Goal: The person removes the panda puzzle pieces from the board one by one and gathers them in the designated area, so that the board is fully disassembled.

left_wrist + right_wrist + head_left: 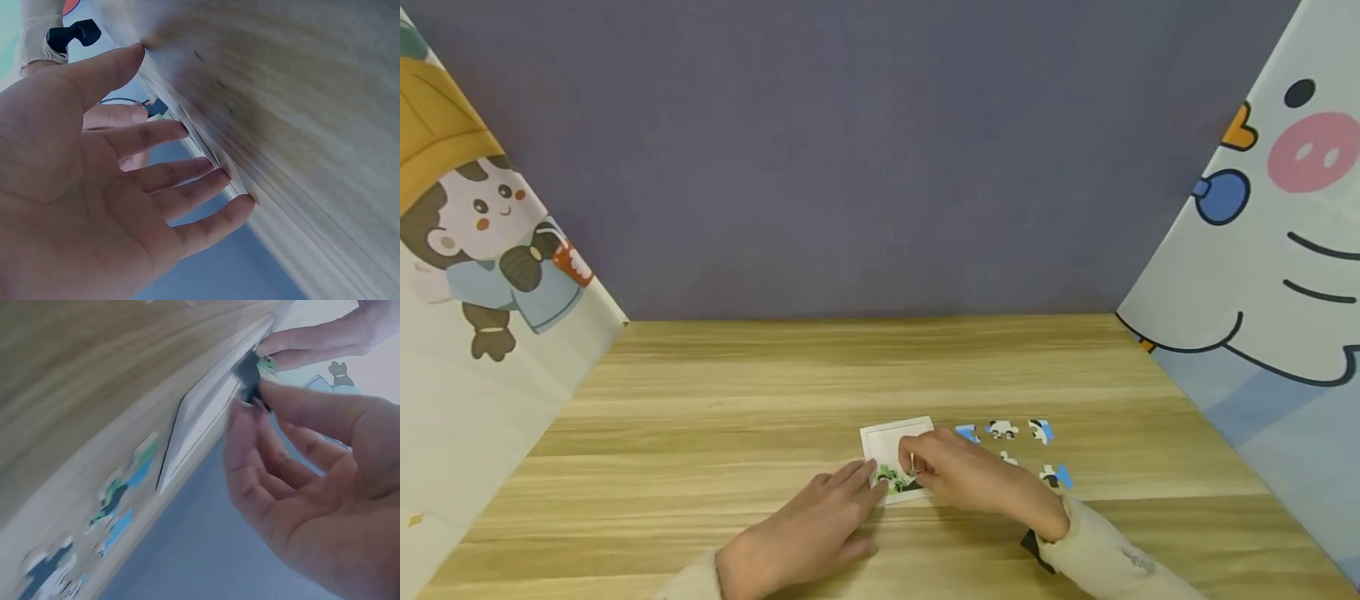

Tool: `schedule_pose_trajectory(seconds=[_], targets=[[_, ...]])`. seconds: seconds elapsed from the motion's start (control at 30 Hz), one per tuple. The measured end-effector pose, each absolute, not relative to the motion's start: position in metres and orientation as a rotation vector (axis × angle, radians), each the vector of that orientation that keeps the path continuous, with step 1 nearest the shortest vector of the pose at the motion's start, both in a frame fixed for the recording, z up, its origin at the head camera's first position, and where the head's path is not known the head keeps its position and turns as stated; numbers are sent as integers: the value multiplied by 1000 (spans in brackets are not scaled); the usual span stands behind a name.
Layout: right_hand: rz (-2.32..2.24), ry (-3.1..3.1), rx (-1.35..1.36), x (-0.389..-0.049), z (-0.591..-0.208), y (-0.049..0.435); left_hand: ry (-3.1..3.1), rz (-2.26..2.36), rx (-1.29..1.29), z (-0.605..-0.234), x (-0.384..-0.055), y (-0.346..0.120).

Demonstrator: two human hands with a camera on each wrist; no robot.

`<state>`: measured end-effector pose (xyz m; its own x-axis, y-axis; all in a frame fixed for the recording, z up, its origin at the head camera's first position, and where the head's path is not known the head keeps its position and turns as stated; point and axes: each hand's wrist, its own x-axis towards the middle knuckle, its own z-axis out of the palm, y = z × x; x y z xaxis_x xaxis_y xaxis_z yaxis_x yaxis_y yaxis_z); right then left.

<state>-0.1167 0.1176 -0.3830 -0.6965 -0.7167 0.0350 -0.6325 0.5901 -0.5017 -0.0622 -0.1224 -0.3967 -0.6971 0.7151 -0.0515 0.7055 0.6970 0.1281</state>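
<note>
A small white puzzle tray (895, 427) lies on the table, with green and dark jigsaw pieces (891, 477) along its near side and a bare white area above them. My left hand (808, 529) has its fingers extended, the fingertips at the tray's left edge and near corner. In the left wrist view those fingers (187, 181) are spread and touch the tray's side. Over the tray's right part, my right hand (973, 475) pinches a dark jigsaw piece (251, 378) between thumb and fingers. The head view mostly hides that piece behind the fingers.
Right of the tray lie several loose jigsaw pieces, among them a panda-face piece (1002, 429), a blue one (967, 433) and a blue-and-black one (1057, 476). A grey wall (872, 167) stands behind the wooden table (700, 400), with cartoon-printed panels on both sides.
</note>
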Motion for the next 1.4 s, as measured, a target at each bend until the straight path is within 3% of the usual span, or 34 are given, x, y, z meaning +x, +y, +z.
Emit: schedule_pose_trajectory(seconds=[0.33,0.67,1.1,1.4], targets=[[-900,2645,-1028,-112,-365,157,2781,219,1328,-395,-64,-128],[-921,2715,-956,-102,-356,203,2761,247,1249,-396,-67,-132],[-954,2704,-834,-81,-377,244,2758,262,1331,-396,-69,-131],[-975,2616,-880,-77,-393,240,2762,256,1311,-397,-70,-131]])
